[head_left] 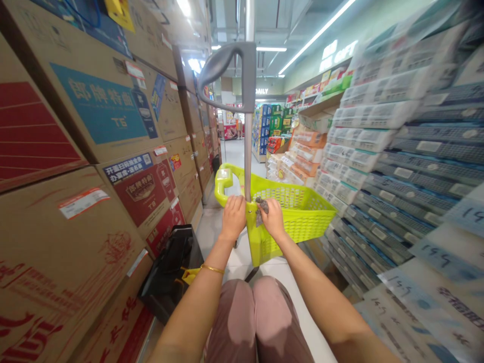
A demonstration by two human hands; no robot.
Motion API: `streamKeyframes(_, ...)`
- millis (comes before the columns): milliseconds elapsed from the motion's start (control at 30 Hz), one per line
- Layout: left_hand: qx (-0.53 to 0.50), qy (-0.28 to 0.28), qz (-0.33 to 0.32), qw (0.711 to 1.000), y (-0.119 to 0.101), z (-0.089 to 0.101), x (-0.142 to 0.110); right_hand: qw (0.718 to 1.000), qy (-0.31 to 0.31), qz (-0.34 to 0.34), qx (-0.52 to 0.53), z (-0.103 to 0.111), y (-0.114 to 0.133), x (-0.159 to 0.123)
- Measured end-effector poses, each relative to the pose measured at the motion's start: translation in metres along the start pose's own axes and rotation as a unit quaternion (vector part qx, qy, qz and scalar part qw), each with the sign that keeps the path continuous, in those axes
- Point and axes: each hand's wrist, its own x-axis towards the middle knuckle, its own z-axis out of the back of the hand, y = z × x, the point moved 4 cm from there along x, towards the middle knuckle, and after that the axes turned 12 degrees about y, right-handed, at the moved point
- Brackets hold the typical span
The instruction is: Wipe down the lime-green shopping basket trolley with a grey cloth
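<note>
In front of my knees stands a lime-green shopping cart (302, 224) with a perforated basket, a metal pole (248, 156) and a grey handle (247, 75) on top. My left hand (233, 216) grips the green frame just left of the pole, its fingers curled over the edge. On the other side, my right hand (273, 218) pinches a crumpled grey-brown cloth (260, 206) against the green panel beside the pole. Part of the cloth is hidden behind my fingers. Inside the basket I see only its holed walls.
Stacked cardboard cartons (102, 111) line the left side. A black bag or box (174, 272) with something yellow sits on the floor by my left arm. Tall piles of wrapped paper packs (363, 136) rise on the right. Ahead, an aisle (240, 156) runs between shelves.
</note>
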Motion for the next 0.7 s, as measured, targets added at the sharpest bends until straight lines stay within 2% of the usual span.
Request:
streamKeyframes(100,-0.006,-0.002,0.006,1.000,0.001,-0.003,0.001,0.999,-0.013,-0.043,-0.009,0.004,-0.019,-0.006)
streamKeyframes(167,-0.010,-0.012,0.016,1.000,0.002,-0.005,0.002,0.997,-0.021,-0.071,-0.014,0.005,-0.021,-0.006)
streamKeyframes(300,-0.034,-0.025,0.035,0.998,0.004,-0.008,0.003,0.993,-0.047,-0.110,-0.006,0.000,0.005,0.003)
streamKeyframes(400,-0.045,-0.026,0.036,0.998,0.006,-0.009,0.004,0.995,-0.050,-0.091,0.013,-0.010,0.038,0.014)
streamKeyframes(500,-0.052,-0.029,0.042,0.997,0.013,-0.008,0.005,0.995,-0.059,-0.078,0.023,-0.020,0.056,0.020)
streamKeyframes(600,-0.058,-0.029,0.047,0.997,0.022,-0.009,0.006,0.999,-0.026,-0.036,0.007,-0.029,0.052,0.022)
streamKeyframes(700,-0.053,-0.023,0.042,0.997,0.032,-0.010,0.008,1.000,0.019,-0.011,-0.014,-0.034,0.032,0.020)
